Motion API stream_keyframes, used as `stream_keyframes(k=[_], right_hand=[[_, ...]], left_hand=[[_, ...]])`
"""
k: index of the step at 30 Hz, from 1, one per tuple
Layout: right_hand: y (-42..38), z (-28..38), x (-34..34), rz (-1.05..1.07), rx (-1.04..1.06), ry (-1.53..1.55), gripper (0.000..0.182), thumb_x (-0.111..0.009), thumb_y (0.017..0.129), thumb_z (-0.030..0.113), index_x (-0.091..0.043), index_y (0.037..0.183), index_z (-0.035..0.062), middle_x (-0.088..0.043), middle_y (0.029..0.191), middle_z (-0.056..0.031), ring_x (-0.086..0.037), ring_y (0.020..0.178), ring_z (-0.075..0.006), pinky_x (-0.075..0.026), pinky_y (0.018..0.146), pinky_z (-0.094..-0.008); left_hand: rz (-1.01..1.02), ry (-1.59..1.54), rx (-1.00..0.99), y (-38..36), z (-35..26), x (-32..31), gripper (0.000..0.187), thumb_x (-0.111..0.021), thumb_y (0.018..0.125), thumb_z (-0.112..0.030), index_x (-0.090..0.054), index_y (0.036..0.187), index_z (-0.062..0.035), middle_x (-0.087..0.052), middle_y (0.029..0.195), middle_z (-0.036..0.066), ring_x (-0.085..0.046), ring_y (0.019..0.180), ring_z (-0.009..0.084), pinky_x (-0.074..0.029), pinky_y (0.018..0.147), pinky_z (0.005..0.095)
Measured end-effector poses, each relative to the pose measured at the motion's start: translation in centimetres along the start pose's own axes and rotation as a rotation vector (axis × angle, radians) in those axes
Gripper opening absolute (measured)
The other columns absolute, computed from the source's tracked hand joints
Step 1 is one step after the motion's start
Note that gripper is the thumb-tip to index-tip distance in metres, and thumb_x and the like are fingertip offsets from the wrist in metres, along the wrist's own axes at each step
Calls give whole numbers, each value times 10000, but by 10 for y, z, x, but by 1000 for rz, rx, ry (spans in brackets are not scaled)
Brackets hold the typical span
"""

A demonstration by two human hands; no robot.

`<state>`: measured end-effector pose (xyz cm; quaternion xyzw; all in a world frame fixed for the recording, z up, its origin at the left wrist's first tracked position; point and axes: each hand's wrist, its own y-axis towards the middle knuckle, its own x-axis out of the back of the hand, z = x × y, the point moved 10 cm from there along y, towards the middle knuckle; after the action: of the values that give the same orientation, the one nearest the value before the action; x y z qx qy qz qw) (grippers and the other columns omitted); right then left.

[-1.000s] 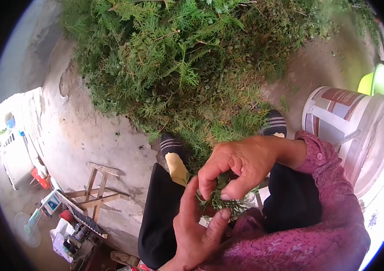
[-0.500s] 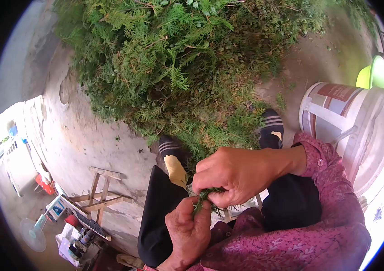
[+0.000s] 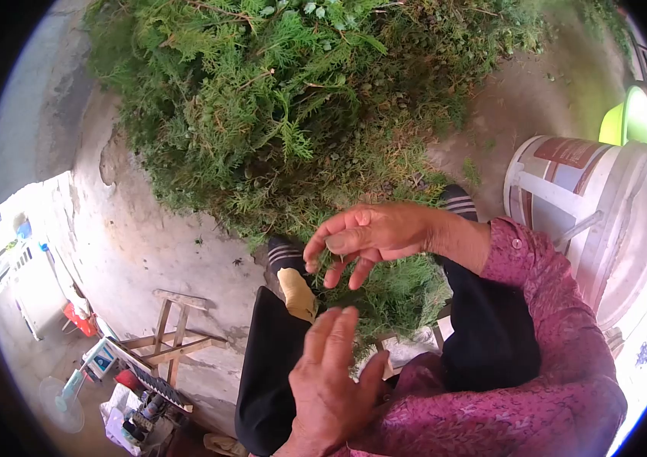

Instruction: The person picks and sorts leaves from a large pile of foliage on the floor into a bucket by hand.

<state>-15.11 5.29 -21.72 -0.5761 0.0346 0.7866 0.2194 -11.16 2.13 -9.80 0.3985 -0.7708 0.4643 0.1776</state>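
My right hand (image 3: 380, 234) is raised between the knees, palm partly turned up and fingers spread, with no sprig visible in it. Below it my left hand (image 3: 329, 373) is held with fingers stretched out, also without anything visible in it. The two hands are apart. Beneath and beyond them are loose green cypress-like sprigs (image 3: 407, 286) between my feet. A large heap of feathery evergreen branches (image 3: 247, 114) spreads across the floor in front, with some brownish bits mixed in.
A big white bucket (image 3: 559, 179) stands at the right, a bright green basin (image 3: 632, 126) behind it. On the left are a wooden stool-like frame (image 3: 175, 327) and a small fan (image 3: 64, 400). My feet in dark striped slippers (image 3: 285, 255) border the heap.
Both hands were pinching a small green sprig together. They have since separated and opened; the right hand moved up towards the heap, and the sprig no longer shows between the fingers.
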Motion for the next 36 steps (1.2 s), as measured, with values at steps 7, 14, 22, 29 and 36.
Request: stream_keyframes(k=[7,14,22,29,36], right_hand=[[1,-10,-49,118,-64,217,653,-392,878,517,-390,1208,-47,-435,1177,-136,-517,1047,-252,-448,900,-381],[-6,-18,-83,284,-139,122,773,-332,859,597,-323,1290,-46,-450,1207,-140,-473,1118,-201,-377,985,-328],[-7,-22,-71,226,-152,87,690,-488,824,560,-499,1100,-71,-520,1097,-121,-540,992,-166,-461,887,-298],[-9,-32,-63,231,-193,39,465,-495,893,342,-503,1115,-67,-547,1085,-153,-584,945,-171,-484,850,-284],[-6,-27,-62,180,-162,-176,284,-431,846,97,-544,1052,-63,-639,836,-128,-633,756,-147,-520,702,-255]], left_hand=[[-329,132,-12,-2,8,36,571,-715,625,-58,-498,1153,-26,-545,977,118,-494,505,143,-427,509,265],[-398,204,22,-5,17,43,400,-687,657,-24,-542,1030,-36,-548,927,104,-502,525,137,-413,492,264],[-411,175,-40,-3,10,43,171,-620,712,15,-552,863,-30,-558,749,98,-546,566,195,-430,517,303],[-358,117,24,-2,17,40,85,-612,740,-10,-558,803,-30,-546,665,87,-549,542,212,-423,510,314],[-328,73,66,0,23,36,50,-596,771,-52,-565,772,-13,-564,635,120,-563,545,253,-423,506,332]])
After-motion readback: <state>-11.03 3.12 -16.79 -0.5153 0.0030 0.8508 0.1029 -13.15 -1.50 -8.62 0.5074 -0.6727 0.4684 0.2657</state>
